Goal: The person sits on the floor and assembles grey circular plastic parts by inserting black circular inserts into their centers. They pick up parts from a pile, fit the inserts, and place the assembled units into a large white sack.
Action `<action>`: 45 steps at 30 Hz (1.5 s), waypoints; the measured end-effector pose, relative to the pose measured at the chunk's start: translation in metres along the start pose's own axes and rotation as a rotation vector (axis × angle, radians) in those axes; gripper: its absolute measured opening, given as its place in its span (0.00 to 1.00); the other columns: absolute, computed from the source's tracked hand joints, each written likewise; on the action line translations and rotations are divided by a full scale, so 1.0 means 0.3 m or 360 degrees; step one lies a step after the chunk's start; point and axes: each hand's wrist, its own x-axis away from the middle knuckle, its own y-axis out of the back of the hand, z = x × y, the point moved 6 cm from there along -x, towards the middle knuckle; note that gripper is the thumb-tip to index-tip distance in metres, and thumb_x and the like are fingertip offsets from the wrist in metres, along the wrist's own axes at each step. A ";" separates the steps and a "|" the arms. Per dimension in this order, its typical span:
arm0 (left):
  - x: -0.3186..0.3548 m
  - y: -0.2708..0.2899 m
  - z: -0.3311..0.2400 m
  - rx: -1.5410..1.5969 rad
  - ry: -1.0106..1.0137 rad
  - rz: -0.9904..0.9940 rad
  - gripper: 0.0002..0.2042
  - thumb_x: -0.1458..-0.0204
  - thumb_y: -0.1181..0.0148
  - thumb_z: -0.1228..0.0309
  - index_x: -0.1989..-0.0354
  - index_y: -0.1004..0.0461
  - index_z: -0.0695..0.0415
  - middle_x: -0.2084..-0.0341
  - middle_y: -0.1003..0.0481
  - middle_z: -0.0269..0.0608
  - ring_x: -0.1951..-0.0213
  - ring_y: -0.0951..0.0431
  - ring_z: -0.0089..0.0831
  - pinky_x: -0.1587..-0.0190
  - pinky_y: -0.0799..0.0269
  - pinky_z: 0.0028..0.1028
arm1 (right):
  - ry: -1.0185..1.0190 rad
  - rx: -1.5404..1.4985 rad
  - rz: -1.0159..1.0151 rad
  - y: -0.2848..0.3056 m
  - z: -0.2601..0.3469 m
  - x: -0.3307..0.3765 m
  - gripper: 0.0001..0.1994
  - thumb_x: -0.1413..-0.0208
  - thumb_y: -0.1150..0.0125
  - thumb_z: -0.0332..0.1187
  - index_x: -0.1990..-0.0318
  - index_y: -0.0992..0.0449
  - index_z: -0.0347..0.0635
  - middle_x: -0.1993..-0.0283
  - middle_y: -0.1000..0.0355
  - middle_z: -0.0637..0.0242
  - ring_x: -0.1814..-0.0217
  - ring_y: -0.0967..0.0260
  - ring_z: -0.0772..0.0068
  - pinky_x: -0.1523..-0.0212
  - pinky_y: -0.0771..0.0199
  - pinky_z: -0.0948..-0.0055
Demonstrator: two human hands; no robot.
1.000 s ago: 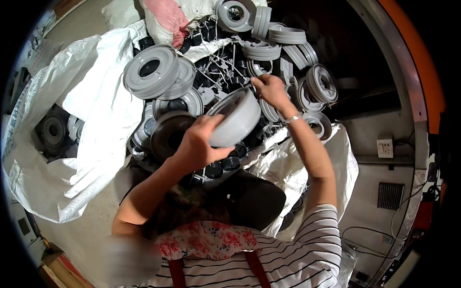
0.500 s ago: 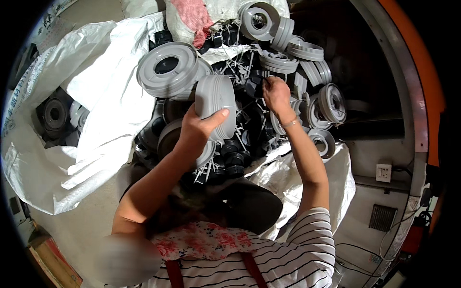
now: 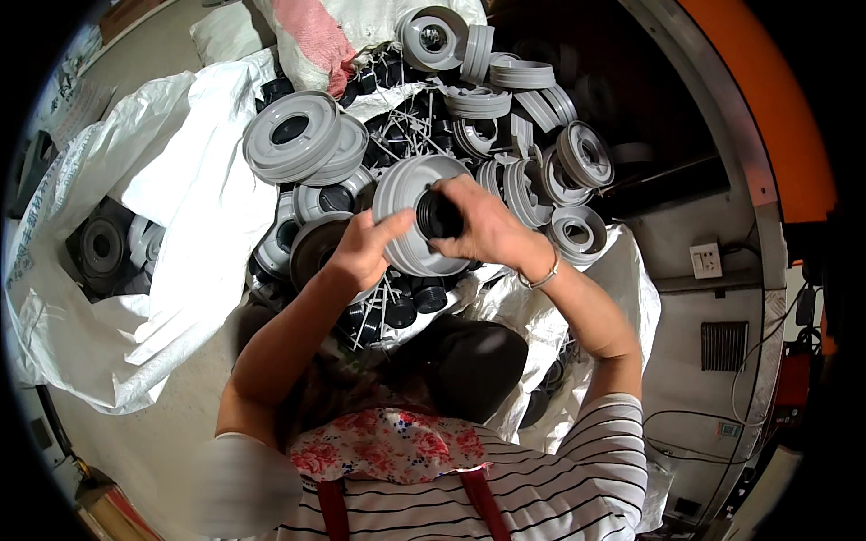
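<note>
A grey ring (image 3: 401, 185) is held aloft in the left hand (image 3: 365, 248) over the near edge of a heap of moulded parts, and a black threaded piece (image 3: 439, 216) is met with it at the centre. Half a second earlier the two were kept apart, the ring being held edge-on and a black part being lifted from the heap by the right hand (image 3: 492, 221); now the ring's hollow face has been turned toward that hand. The ring is gripped at its rim, the left thumb laid across its face, the other fingers mostly hidden behind. The black piece is clasped between the right thumb and curled fingers. By this, handling appears to have passed from picking up to bringing together; whether the piece is seated cannot be told. Stacked grey rings (image 3: 290, 162) are seen toward the heap's left edge, loose black caps (image 3: 399, 311) along its near edge.
</note>
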 end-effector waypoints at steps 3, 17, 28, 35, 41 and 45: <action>0.015 0.006 0.023 -0.0005 0.0161 -0.0080 0.19 0.43 0.46 0.70 0.45 0.37 0.64 0.53 0.28 0.42 0.53 0.26 0.30 0.50 0.28 0.33 | 0.0320 0.0386 0.0154 -0.003 0.076 0.049 0.36 0.66 0.29 0.33 0.46 0.39 0.38 0.51 0.38 0.56 0.49 0.40 0.50 0.51 0.31 0.61; 0.011 -0.036 0.050 -0.0419 -0.0238 0.0039 0.20 0.47 0.40 0.73 0.47 0.35 0.61 0.57 0.28 0.36 0.55 0.28 0.23 0.51 0.31 0.26 | -0.1317 -0.1993 0.0138 -0.135 -0.132 0.110 0.31 0.49 0.34 0.42 0.51 0.37 0.19 0.65 0.27 0.53 0.75 0.27 0.67 0.79 0.24 0.74; 0.014 -0.009 0.027 -0.1063 -0.0328 -0.0214 0.26 0.52 0.36 0.73 0.46 0.39 0.64 0.57 0.28 0.40 0.56 0.28 0.24 0.51 0.32 0.26 | -0.0348 -0.0787 -0.0235 -0.138 -0.150 0.092 0.30 0.42 0.51 0.55 0.66 0.29 0.26 0.77 0.27 0.52 0.82 0.27 0.65 0.83 0.26 0.73; 0.018 -0.095 0.036 -0.2797 -0.0815 0.0267 0.41 0.63 0.28 0.66 0.40 0.43 0.67 0.39 0.44 0.59 0.35 0.47 0.52 0.36 0.49 0.42 | -0.0823 0.0171 -0.0894 -0.018 -0.490 0.151 0.30 0.50 0.38 0.50 0.51 0.32 0.30 0.55 0.29 0.44 0.52 0.32 0.46 0.51 0.31 0.58; -0.017 -0.006 0.148 -0.2541 -0.0233 0.0370 0.35 0.55 0.35 0.57 0.42 0.39 0.64 0.39 0.43 0.58 0.35 0.48 0.50 0.35 0.51 0.39 | -0.1424 0.0202 -0.0323 -0.071 -0.876 0.192 0.26 0.54 0.36 0.45 0.56 0.31 0.28 0.59 0.29 0.41 0.55 0.29 0.47 0.56 0.29 0.62; -0.066 0.050 0.046 -0.1651 -0.0174 -0.0199 0.23 0.49 0.38 0.64 0.50 0.31 0.68 0.51 0.29 0.54 0.48 0.28 0.39 0.45 0.34 0.33 | -0.1256 -0.0451 -0.0733 0.043 -0.693 0.133 0.21 0.54 0.34 0.40 0.64 0.26 0.24 0.71 0.25 0.48 0.65 0.25 0.50 0.62 0.26 0.65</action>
